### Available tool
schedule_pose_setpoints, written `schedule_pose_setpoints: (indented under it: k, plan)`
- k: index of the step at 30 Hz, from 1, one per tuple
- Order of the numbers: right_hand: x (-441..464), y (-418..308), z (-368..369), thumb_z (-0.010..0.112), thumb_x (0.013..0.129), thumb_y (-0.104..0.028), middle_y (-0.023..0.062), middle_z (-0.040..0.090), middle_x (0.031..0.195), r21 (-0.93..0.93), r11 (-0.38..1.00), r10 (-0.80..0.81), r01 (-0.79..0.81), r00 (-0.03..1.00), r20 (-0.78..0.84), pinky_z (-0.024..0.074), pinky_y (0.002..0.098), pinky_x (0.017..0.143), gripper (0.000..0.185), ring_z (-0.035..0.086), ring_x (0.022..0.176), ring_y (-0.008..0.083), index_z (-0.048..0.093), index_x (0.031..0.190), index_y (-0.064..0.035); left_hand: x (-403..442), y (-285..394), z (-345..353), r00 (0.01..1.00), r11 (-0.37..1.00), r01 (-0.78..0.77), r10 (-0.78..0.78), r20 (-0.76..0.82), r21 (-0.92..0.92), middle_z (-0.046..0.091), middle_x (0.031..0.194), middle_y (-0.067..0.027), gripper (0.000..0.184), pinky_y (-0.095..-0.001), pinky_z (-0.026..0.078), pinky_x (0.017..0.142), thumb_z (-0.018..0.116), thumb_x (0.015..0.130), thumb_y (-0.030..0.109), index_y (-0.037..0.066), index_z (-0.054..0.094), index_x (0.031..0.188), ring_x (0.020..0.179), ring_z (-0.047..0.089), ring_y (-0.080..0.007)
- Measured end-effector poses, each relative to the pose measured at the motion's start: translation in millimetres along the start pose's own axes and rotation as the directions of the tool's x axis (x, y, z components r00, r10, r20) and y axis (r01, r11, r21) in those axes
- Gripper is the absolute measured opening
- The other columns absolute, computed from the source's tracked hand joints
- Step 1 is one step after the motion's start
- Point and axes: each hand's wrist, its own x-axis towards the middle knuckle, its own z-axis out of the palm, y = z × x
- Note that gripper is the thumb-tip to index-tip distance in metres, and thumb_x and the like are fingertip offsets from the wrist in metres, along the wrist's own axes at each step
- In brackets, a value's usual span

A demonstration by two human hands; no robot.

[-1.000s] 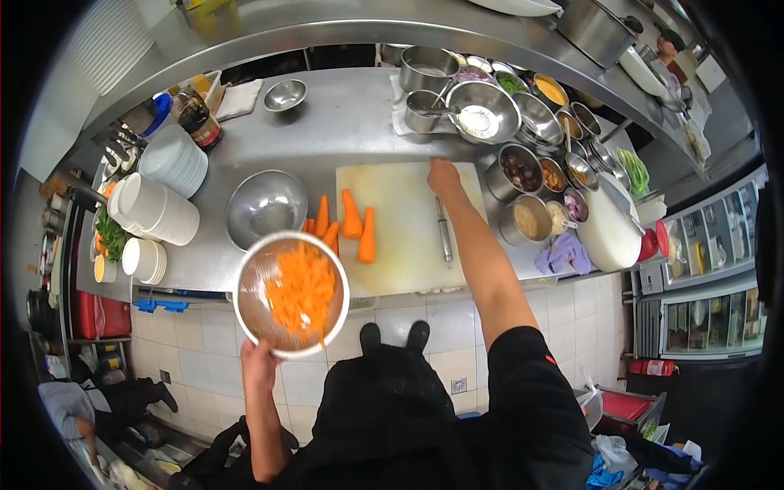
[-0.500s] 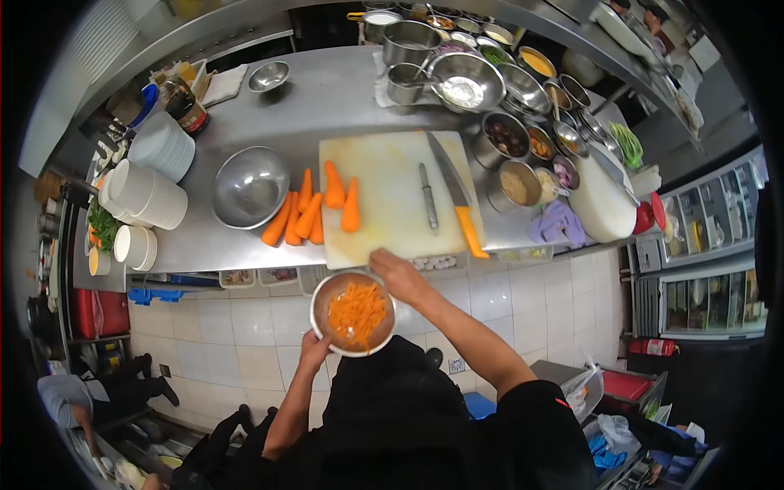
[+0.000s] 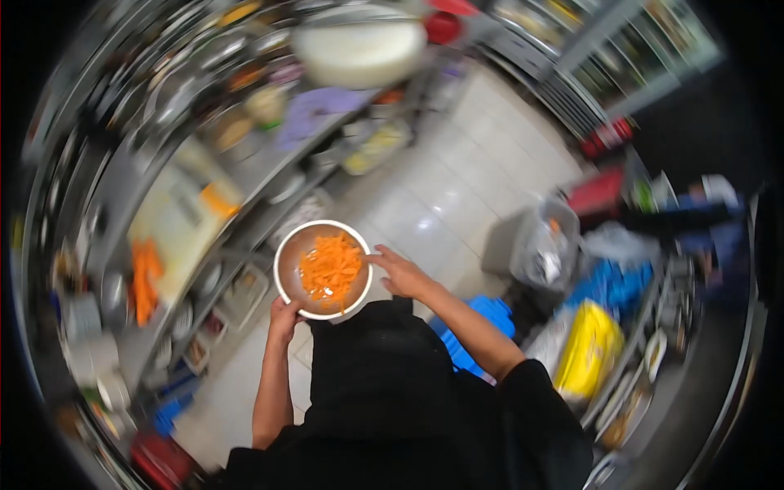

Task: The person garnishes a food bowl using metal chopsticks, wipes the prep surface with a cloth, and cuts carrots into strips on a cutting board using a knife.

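Note:
A white-rimmed bowl is in front of my body, with a pile of orange carrot strips inside. My left hand grips its lower left rim, thumb over the edge. At the right side of the bowl is my right hand, its fingers stretched out and slightly apart. One fingertip reaches the rim; whether it presses there I cannot tell. To the left, blurred by motion, a cutting board lies on the counter with an orange-handled knife and whole carrots.
A grey bin with a clear liner stands to the right, near a blue plastic thing and a yellow package. Farther off are a fire extinguisher and a glass-door fridge. A purple cloth lies on the counter.
My view has swung to the right, so the counter now slants off to the left. The bowl came along in my left hand. My right hand left the board's edge for the bowl's rim.

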Motion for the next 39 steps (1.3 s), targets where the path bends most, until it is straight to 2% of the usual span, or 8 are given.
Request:
schedule_pose_setpoints:
  k: [9,15,17,22,26,30,37,39]
  plan:
    - [-200.5,69.3,-140.2,0.057,0.075,0.013,0.0145,0.064,0.108,0.285,0.944,0.284,-0.168,0.853,-0.438,0.0497,0.0381,0.092,0.035,0.063,0.102,0.0338,0.064,0.104,-0.0041,-6.5,87.2,293.3,0.861,0.942,-0.054,-0.124,0.493,0.331,0.069,0.096,-0.0155,0.026,-0.0354,0.063,0.064,0.060,0.091,0.014,-0.003,0.056,0.111,0.078,0.072,-0.0259]
    - [-307.2,183.6,-184.7,0.057,0.096,-0.011,0.0070,0.064,0.100,0.707,0.707,0.615,0.020,0.475,-0.629,0.0588,0.0345,0.076,0.017,0.066,0.094,0.0231,0.059,0.113,-0.0056,-27.1,79.0,424.6,0.730,0.984,0.021,-0.135,0.670,0.175,0.062,0.116,-0.0163,0.026,-0.0417,0.057,0.081,0.058,0.098,0.030,0.005,0.055,0.105,0.093,0.067,-0.0248]
    - [-329.2,231.2,-211.8,0.047,0.102,-0.024,0.0155,0.065,0.104,0.932,0.361,0.901,0.024,0.247,-0.355,0.0608,0.0394,0.071,0.028,0.068,0.090,0.0295,0.054,0.118,-0.0018,-15.3,50.3,431.0,0.781,0.935,-0.120,-0.119,0.614,0.334,0.060,0.120,-0.0159,0.027,-0.0421,0.056,0.084,0.058,0.098,0.031,0.005,0.055,0.107,0.096,0.065,-0.0258]
    - [-370.3,326.8,-237.1,0.037,0.102,-0.049,0.0326,0.062,0.101,0.956,0.144,0.989,0.254,-0.026,-0.142,0.0609,0.0441,0.070,0.061,0.069,0.087,0.0399,0.037,0.133,0.0032,52.4,-35.0,329.4,0.777,0.462,-0.467,-0.193,0.599,0.754,0.065,0.115,-0.0142,0.046,-0.0338,0.051,0.082,0.062,0.094,0.033,0.002,0.056,0.127,0.092,0.064,-0.0205]
    - [-364.5,350.3,-242.2,0.028,0.102,-0.054,0.0377,0.062,0.101,0.960,0.077,0.989,0.271,0.102,-0.108,0.0607,0.0457,0.071,0.068,0.069,0.087,0.0417,0.024,0.140,0.0031,48.3,-34.9,230.5,0.901,0.150,-0.401,-0.117,0.419,0.904,0.063,0.121,-0.0218,0.051,-0.0374,0.049,0.092,0.064,0.090,0.038,0.000,0.058,0.125,0.108,0.064,-0.0319]
    - [-357.4,327.7,-248.2,0.029,0.103,-0.050,0.0368,0.062,0.101,0.953,0.016,0.929,0.304,0.347,-0.126,0.0608,0.0460,0.074,0.065,0.069,0.086,0.0418,0.027,0.137,0.0049,29.2,-27.9,167.2,0.975,0.239,-0.091,-0.175,0.135,0.967,0.065,0.117,-0.0231,0.052,-0.0385,0.049,0.092,0.064,0.090,0.035,-0.003,0.058,0.124,0.110,0.063,-0.0314]
    - [-332.1,378.7,-201.4,0.027,0.103,-0.049,0.0389,0.050,0.123,0.584,-0.184,0.982,0.791,0.167,0.083,0.0593,0.0506,0.083,0.066,0.060,0.110,0.0454,0.025,0.141,0.0053,21.8,-36.0,177.5,0.971,0.460,0.032,-0.224,0.081,0.887,0.066,0.110,-0.0178,0.054,-0.0279,0.051,0.059,0.062,0.092,0.032,0.000,0.049,0.133,0.076,0.062,-0.0155]
    - [-313.6,355.4,-195.5,0.033,0.103,-0.044,0.0362,0.056,0.115,0.732,-0.151,0.982,0.665,0.188,0.032,0.0588,0.0511,0.083,0.062,0.064,0.100,0.0450,0.029,0.138,0.0064,20.5,-45.4,179.2,0.981,0.540,-0.013,-0.155,0.115,0.842,0.065,0.113,-0.0180,0.054,-0.0281,0.051,0.060,0.063,0.092,0.032,0.000,0.049,0.133,0.077,0.062,-0.0159]
